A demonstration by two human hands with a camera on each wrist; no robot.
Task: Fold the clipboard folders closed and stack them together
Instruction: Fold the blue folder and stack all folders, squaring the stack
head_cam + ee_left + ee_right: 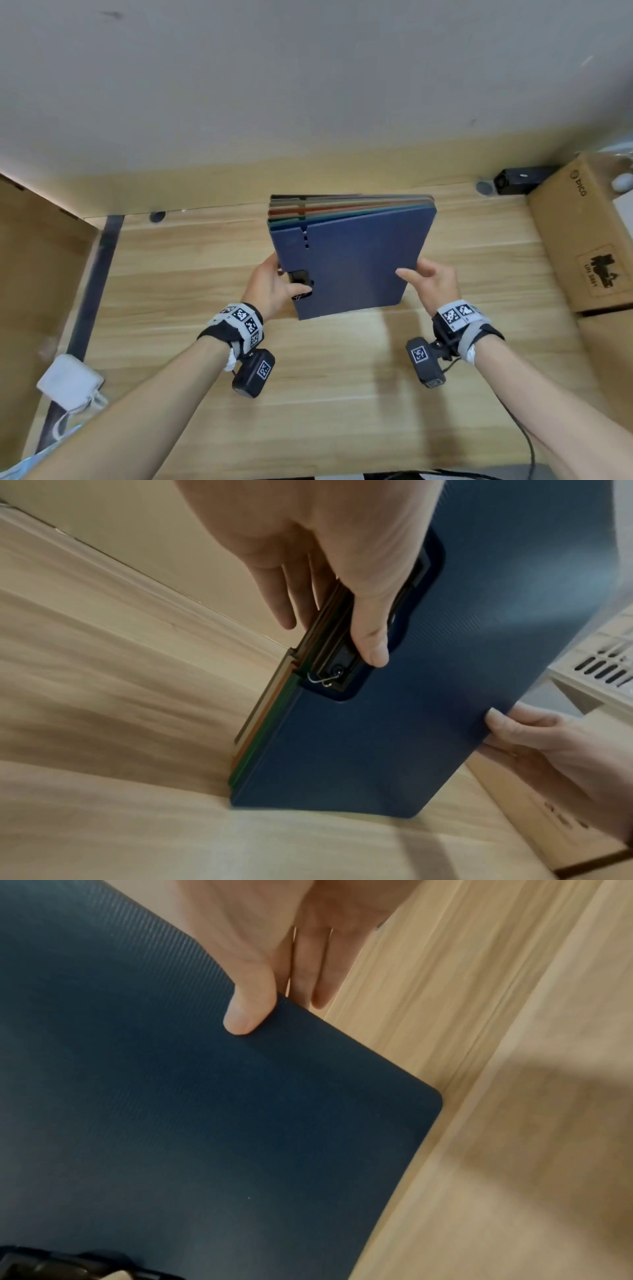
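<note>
Several closed clipboard folders point(349, 253) are held together as one stack, tilted up on the near edge on the wooden desk point(205, 308). The navy one faces me; teal, orange, brown and grey edges show behind it point(260, 731). My left hand point(274, 284) grips the stack's left edge at the black clip point(339, 666), thumb on the front point(373, 647), fingers behind. My right hand point(428, 281) pinches the right edge, thumb on the navy cover point(246, 1015), fingers behind point(318, 969).
A cardboard box point(582, 233) stands at the right of the desk, with a black device point(520, 180) behind it. Another cardboard box point(37, 274) sits at the left, with a white adapter point(70, 380) and cable near it. The wall point(308, 85) rises behind the desk.
</note>
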